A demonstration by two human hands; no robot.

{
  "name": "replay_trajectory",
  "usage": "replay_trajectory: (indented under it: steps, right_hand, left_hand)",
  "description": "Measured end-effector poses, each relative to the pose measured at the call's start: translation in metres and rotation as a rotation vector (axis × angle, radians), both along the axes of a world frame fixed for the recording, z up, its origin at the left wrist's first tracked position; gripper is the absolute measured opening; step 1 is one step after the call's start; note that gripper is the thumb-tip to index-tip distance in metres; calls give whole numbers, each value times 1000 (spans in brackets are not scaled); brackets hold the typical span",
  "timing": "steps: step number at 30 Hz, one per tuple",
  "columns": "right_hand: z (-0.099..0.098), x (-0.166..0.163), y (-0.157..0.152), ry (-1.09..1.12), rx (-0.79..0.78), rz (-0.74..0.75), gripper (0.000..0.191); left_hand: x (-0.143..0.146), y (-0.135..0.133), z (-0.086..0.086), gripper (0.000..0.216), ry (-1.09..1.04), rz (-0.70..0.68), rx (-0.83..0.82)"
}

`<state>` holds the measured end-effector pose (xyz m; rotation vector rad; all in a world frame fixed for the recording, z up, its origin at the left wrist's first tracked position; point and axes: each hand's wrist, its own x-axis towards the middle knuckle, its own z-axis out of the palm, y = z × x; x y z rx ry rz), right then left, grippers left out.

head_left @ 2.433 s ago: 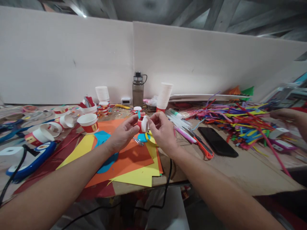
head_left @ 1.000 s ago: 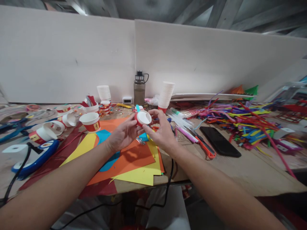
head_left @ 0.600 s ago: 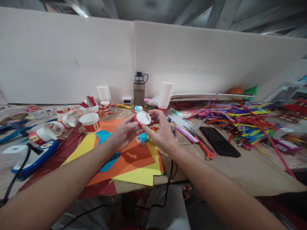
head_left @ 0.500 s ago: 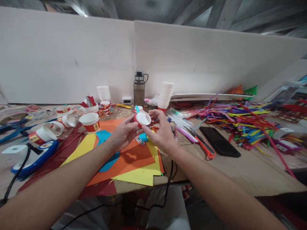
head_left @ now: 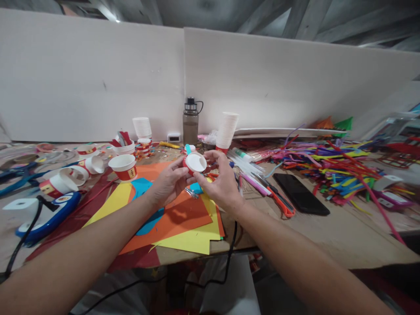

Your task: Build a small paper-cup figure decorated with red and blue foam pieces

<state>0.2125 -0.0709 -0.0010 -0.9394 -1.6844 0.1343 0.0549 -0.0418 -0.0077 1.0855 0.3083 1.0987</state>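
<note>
Between my hands is a small red and white paper cup point(head_left: 196, 162), its white inside tilted up towards me, with a bit of blue at its far side. My left hand point(head_left: 171, 181) grips its left side, thumb on the outer wall. Fingers and thumb of my right hand point(head_left: 223, 179) close round its right side and near rim. Below the hands lie orange paper point(head_left: 187, 214), yellow paper point(head_left: 193, 240) and blue paper pieces point(head_left: 147, 223). A small metallic item point(head_left: 190, 192) shows under the cup; its kind is unclear.
Cup stacks point(head_left: 227, 129) and a water bottle point(head_left: 190, 122) stand along the white wall. Left are loose cups point(head_left: 122, 167) and a blue-and-white device point(head_left: 49, 218). To the right lie orange-handled scissors point(head_left: 282, 203), a black phone point(head_left: 300, 194) and heaped coloured pipe cleaners point(head_left: 341, 170).
</note>
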Motion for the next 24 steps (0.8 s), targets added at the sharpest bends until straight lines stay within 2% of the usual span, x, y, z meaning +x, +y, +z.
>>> replay_trajectory:
  steps: [6,13,19,24]
  right_hand:
    - [-2,1,1,-10,-5,1,46]
    - [1,0,-1,-22,-38,41,50]
    - [3,0,-2,-73,48,42,51]
    - [4,1,-3,-87,74,34,52]
  left_hand:
    - [-2,-1,2,47,-53,-85,-24]
    - [-1,-1,4,50,-57,-35,-60]
    - [-4,-2,7,55,-54,-13,-58]
    - [-5,-2,6,51,-87,-32,-58]
